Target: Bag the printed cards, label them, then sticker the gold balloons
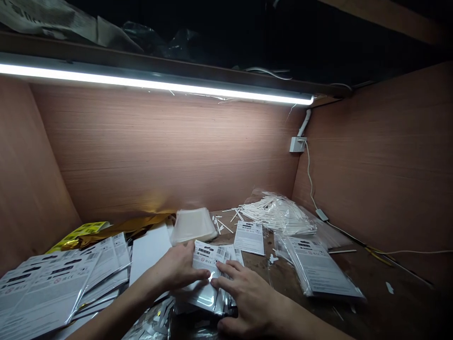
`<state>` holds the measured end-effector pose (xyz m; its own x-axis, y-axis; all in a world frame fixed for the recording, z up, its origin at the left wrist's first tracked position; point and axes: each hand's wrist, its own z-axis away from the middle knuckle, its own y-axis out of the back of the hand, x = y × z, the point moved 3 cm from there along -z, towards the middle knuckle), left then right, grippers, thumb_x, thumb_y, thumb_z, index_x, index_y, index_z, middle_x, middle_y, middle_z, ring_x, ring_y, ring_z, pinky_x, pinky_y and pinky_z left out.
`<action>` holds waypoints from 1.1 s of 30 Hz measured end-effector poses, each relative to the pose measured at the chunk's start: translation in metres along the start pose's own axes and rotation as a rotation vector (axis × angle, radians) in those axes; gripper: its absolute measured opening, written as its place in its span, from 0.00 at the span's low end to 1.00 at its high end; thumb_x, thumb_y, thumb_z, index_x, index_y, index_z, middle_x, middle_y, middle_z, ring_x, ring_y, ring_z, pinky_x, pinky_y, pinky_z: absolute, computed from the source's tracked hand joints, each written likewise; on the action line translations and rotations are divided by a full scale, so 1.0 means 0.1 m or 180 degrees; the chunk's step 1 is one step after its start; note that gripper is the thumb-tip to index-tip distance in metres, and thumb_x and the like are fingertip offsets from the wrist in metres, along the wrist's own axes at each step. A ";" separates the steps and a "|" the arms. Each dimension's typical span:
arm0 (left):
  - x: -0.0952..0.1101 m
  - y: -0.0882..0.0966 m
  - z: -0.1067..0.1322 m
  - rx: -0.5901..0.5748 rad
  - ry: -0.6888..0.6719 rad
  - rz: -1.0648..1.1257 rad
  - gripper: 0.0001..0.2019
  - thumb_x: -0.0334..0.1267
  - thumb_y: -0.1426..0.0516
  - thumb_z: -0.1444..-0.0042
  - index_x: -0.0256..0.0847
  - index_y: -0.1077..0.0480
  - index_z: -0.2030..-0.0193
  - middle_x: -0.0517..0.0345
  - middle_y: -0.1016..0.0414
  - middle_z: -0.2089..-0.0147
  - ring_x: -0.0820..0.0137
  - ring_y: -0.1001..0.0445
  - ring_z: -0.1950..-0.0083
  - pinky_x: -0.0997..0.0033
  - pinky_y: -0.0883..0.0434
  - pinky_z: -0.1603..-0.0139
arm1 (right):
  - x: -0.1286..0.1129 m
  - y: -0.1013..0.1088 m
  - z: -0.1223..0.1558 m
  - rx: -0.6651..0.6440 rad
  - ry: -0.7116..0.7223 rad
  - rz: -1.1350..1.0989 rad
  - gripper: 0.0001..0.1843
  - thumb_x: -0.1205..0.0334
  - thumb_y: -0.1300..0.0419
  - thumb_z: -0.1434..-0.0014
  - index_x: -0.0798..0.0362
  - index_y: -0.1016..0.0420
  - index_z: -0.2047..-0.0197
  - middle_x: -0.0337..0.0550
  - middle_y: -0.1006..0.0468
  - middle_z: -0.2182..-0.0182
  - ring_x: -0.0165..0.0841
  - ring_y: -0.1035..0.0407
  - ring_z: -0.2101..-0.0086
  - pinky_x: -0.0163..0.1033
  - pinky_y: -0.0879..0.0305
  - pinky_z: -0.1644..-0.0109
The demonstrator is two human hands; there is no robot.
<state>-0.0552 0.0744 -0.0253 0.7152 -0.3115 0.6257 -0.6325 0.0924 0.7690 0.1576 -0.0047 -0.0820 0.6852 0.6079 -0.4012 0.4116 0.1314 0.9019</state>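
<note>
Brown bench, white sticks beyond; left hand, right hand: grip closed around packets

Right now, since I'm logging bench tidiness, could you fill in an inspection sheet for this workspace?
Surface: brown work surface, with small white scraps on it.
Job's things: overlapping printed packs at the hands; a left-hand pile and a right-hand stack of similar packs.
Clutter: heaped white sticks with plastic film at the back; gold foil at back left.
Hands: left hand touches the packs, thumb on their face; right hand has fingers on their right side. Grip partly hidden.
Cables: white cable runs down from a wall box.
Surroundings: wooden panels on three sides; lit tube above.
</note>
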 end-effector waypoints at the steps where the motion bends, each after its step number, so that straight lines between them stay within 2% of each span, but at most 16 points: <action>1: 0.00 -0.04 0.03 -0.0052 0.0012 -0.0204 0.29 0.54 0.27 0.66 0.39 0.21 0.58 0.39 0.17 0.63 0.40 0.20 0.59 0.61 0.33 0.63 | 0.00 0.01 0.00 -0.0051 -0.0073 -0.0033 0.43 0.43 0.29 0.47 0.46 0.29 0.31 0.54 0.39 0.27 0.61 0.47 0.30 0.65 0.50 0.27; 5: 0.06 -0.17 0.07 -0.0395 -0.0004 -0.0793 0.36 0.54 0.34 0.55 0.30 0.26 0.44 0.28 0.16 0.54 0.33 0.18 0.52 0.51 0.27 0.54 | 0.01 0.13 0.01 -0.0304 -0.0435 -0.0428 0.47 0.43 0.26 0.50 0.42 0.31 0.29 0.50 0.43 0.24 0.64 0.60 0.25 0.70 0.69 0.25; 7: 0.11 -0.20 0.07 -0.0523 0.0003 -0.1001 0.37 0.54 0.39 0.49 0.26 0.29 0.39 0.25 0.17 0.50 0.32 0.19 0.48 0.47 0.26 0.49 | 0.00 0.21 0.01 -0.0158 -0.0590 -0.0952 0.45 0.45 0.23 0.55 0.45 0.25 0.34 0.53 0.36 0.28 0.62 0.56 0.26 0.66 0.70 0.24; 9: 0.15 -0.21 0.08 -0.0615 0.0042 -0.1136 0.36 0.54 0.42 0.45 0.25 0.30 0.38 0.23 0.19 0.47 0.33 0.20 0.45 0.44 0.26 0.46 | 0.03 0.26 -0.01 0.0251 -0.0864 -0.1537 0.37 0.52 0.21 0.59 0.48 0.17 0.43 0.55 0.29 0.32 0.60 0.46 0.29 0.61 0.62 0.24; 11: 0.18 -0.23 0.09 -0.0695 0.0077 -0.1180 0.36 0.56 0.45 0.43 0.25 0.30 0.38 0.23 0.20 0.44 0.34 0.20 0.44 0.45 0.26 0.44 | 0.10 0.27 -0.05 0.0715 -0.1279 -0.1987 0.29 0.57 0.23 0.57 0.50 0.15 0.49 0.56 0.23 0.38 0.58 0.35 0.34 0.59 0.48 0.28; 14: 0.19 -0.26 0.09 -0.0748 0.0105 -0.1156 0.37 0.58 0.46 0.41 0.23 0.30 0.39 0.22 0.20 0.44 0.35 0.20 0.44 0.45 0.25 0.44 | 0.26 0.22 -0.12 0.1207 -0.1870 -0.2524 0.24 0.58 0.32 0.42 0.53 0.22 0.43 0.55 0.19 0.45 0.50 0.24 0.46 0.53 0.30 0.41; 17: 0.18 -0.29 0.06 -0.0772 0.0046 -0.1063 0.38 0.60 0.47 0.41 0.24 0.30 0.38 0.24 0.20 0.43 0.36 0.20 0.43 0.44 0.26 0.43 | 0.40 0.17 -0.19 0.1578 -0.2320 -0.3129 0.21 0.62 0.40 0.32 0.55 0.31 0.38 0.54 0.23 0.43 0.40 0.22 0.51 0.43 0.24 0.52; 19: 0.15 -0.31 0.03 -0.0789 -0.0030 -0.0949 0.38 0.61 0.47 0.40 0.26 0.29 0.38 0.26 0.20 0.42 0.37 0.21 0.43 0.45 0.27 0.42 | 0.44 0.16 -0.24 0.1617 -0.2491 -0.3430 0.18 0.61 0.40 0.29 0.55 0.31 0.39 0.51 0.22 0.46 0.36 0.22 0.54 0.41 0.23 0.55; 22: 0.08 -0.34 -0.03 -0.0807 -0.0148 -0.0734 0.39 0.63 0.47 0.40 0.28 0.29 0.37 0.30 0.21 0.40 0.40 0.22 0.40 0.50 0.27 0.41 | 0.43 0.15 -0.34 0.1327 -0.2609 -0.3711 0.15 0.57 0.37 0.28 0.56 0.26 0.44 0.45 0.20 0.53 0.34 0.22 0.60 0.42 0.21 0.57; 27: -0.01 -0.39 -0.14 -0.0869 -0.0228 -0.0389 0.36 0.63 0.44 0.42 0.31 0.24 0.42 0.32 0.19 0.42 0.39 0.21 0.42 0.51 0.26 0.44 | 0.43 0.21 -0.46 0.1120 -0.2813 -0.3694 0.15 0.58 0.36 0.29 0.56 0.25 0.44 0.45 0.21 0.53 0.34 0.22 0.59 0.42 0.21 0.57; 29: -0.02 -0.35 -0.16 -0.0925 -0.0284 -0.0214 0.34 0.61 0.41 0.44 0.34 0.23 0.41 0.39 0.15 0.47 0.43 0.17 0.48 0.55 0.23 0.50 | 0.47 0.24 -0.46 0.1118 -0.2950 -0.3690 0.15 0.57 0.36 0.29 0.56 0.26 0.43 0.45 0.21 0.52 0.34 0.23 0.59 0.43 0.21 0.56; 31: -0.02 -0.25 -0.15 -0.1144 -0.0342 0.0020 0.36 0.61 0.39 0.45 0.35 0.24 0.38 0.45 0.13 0.56 0.47 0.15 0.57 0.59 0.22 0.57 | 0.52 0.26 -0.42 0.1148 -0.3063 -0.3752 0.16 0.57 0.36 0.29 0.56 0.26 0.43 0.46 0.21 0.51 0.35 0.23 0.58 0.43 0.21 0.56; 33: -0.02 -0.11 -0.13 -0.1340 -0.0504 0.0166 0.40 0.61 0.36 0.46 0.36 0.27 0.33 0.46 0.13 0.58 0.47 0.14 0.58 0.59 0.20 0.59 | 0.58 0.27 -0.36 0.1176 -0.3109 -0.3903 0.15 0.56 0.36 0.28 0.56 0.26 0.44 0.45 0.21 0.52 0.34 0.23 0.60 0.42 0.21 0.58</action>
<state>-0.0461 0.0867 -0.0331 0.6105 -0.4340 0.6625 -0.4672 0.4782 0.7437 0.1868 0.0617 -0.0755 -0.1074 -0.4423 -0.8904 0.9894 -0.1359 -0.0518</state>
